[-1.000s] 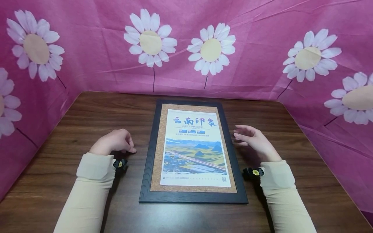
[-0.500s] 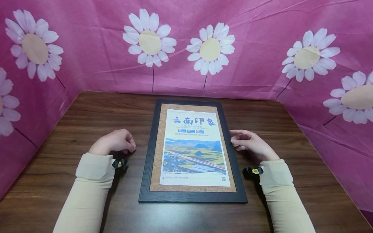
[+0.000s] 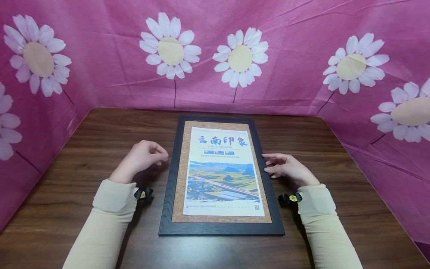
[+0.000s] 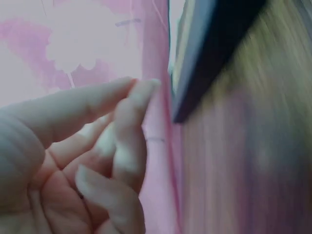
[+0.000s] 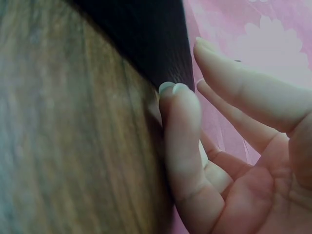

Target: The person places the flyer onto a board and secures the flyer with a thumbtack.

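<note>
A black-framed cork board (image 3: pixel 220 228) lies flat on the wooden table. On its cork sits a white poster (image 3: pixel 208 207) with large Chinese lettering and a picture of green fields, blue hills and a road. My left hand (image 3: pixel 141 158) hovers just left of the frame's left side. Its thumb and forefinger tips come together loosely with nothing between them; the left wrist view shows the frame (image 4: pixel 195 63) beyond them, apart. At the right side, my right hand (image 3: pixel 290 168) has its fingertips right at the frame's edge. The right wrist view shows the thumb (image 5: pixel 248 83) apart from those fingers.
The dark wood-grain table (image 3: pixel 111 127) extends around the board. Pink cloth (image 3: pixel 121 56) printed with white daisies hangs behind and at both sides. Small black devices sit at the left wrist (image 3: pixel 143 195) and right wrist (image 3: pixel 289 199).
My left hand has moved right and slightly farther forward, closer to the frame. My right hand has shifted left until its fingertips reach the frame's right edge. The board stays in place.
</note>
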### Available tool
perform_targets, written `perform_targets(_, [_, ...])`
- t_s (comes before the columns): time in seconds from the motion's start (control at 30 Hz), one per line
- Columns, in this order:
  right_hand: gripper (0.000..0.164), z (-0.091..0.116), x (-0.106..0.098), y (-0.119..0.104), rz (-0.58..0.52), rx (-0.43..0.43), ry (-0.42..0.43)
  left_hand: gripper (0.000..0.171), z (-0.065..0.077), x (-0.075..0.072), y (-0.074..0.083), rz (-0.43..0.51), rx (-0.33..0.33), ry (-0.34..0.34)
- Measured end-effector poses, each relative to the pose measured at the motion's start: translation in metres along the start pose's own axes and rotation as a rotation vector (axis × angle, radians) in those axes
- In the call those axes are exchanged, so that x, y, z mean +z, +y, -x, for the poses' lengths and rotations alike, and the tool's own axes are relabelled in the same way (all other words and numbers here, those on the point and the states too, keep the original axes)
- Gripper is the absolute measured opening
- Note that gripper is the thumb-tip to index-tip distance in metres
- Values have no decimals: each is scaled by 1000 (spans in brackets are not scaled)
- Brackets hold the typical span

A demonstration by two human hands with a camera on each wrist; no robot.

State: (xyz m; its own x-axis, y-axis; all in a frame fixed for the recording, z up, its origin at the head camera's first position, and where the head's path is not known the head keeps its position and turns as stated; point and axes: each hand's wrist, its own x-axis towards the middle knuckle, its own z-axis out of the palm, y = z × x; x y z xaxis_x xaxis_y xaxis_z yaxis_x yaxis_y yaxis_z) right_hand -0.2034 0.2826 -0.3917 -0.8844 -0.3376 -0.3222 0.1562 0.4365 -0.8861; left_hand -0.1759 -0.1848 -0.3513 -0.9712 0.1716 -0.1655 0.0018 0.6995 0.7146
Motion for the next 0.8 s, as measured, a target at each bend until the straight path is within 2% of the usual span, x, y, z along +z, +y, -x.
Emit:
perform_targets(0.2, [65,2,1,2,-2,5,-4,27,-1,12,25,195,27,-2])
perform_targets(0.37, [65,2,1,1,8,8,4,25,-14,16,45,299,70,15])
perform_targets(0.47, [63,1,0,1,6,5,3,25,-26,19,55,313,84,26])
perform_targets(0.57, [63,1,0,2,-2,11,5,27,-43,26,61,320,81,8])
perform_targets(0.7, [65,2,-1,2,-14,16,7,27,-66,41,70,338,37,-21])
perform_targets(0.8, [65,1,-1,2,-14,9,2,25,-79,50,77,361,-14,-35])
